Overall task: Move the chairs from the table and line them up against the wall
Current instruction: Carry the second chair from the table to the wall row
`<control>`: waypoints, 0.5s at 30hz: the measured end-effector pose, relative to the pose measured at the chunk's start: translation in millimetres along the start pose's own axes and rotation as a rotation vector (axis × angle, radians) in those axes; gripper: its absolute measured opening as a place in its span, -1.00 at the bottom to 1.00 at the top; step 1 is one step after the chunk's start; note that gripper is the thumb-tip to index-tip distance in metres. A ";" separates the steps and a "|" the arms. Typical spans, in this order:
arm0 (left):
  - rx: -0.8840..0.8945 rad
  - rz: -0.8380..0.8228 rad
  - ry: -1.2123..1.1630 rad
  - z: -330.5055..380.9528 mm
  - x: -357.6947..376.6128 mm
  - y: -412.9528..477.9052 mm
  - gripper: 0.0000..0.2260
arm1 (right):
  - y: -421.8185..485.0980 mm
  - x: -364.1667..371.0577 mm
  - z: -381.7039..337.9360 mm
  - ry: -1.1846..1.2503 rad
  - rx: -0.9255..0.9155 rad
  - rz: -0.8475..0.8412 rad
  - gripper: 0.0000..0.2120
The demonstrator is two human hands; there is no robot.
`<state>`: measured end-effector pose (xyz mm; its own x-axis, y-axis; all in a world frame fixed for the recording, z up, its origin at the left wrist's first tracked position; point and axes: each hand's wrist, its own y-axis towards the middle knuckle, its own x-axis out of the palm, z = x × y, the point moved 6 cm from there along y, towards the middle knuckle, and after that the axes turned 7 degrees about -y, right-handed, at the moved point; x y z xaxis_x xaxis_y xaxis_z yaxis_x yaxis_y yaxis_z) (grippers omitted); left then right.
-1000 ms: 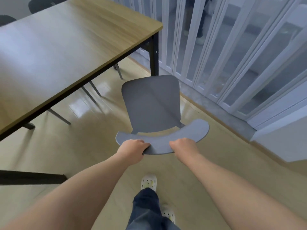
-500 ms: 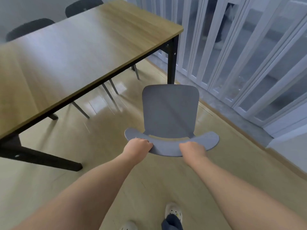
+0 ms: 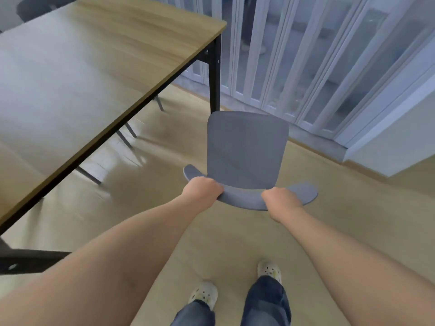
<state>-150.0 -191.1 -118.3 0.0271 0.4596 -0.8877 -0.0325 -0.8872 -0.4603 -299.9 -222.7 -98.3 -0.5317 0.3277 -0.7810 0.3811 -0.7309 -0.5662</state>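
A grey plastic chair with a curved backrest stands on the pale floor, just right of the wood-topped, black-legged table and near the white slatted wall. The left hand and right hand both curl closed over the backrest's near edge, either side of its middle. Both bare forearms stretch forward, nearly straight.

Wooden table left; pale floor; slatted white partition.
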 end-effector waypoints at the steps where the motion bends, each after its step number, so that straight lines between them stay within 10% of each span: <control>1: 0.008 -0.013 -0.011 -4.9 6.8 -7.8 -0.67 | -8.1 3.1 -11.2 -0.003 0.005 -0.010 -0.64; 15: 0.232 -0.179 0.242 -15.9 102.8 -151.8 -0.68 | -159.1 75.4 -163.4 0.138 0.175 -0.118 -0.66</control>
<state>-126.3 -9.8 -139.5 0.2870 0.5589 -0.7780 -0.2310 -0.7478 -0.6225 -277.1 16.1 -110.1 -0.4519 0.4870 -0.7474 0.1795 -0.7711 -0.6109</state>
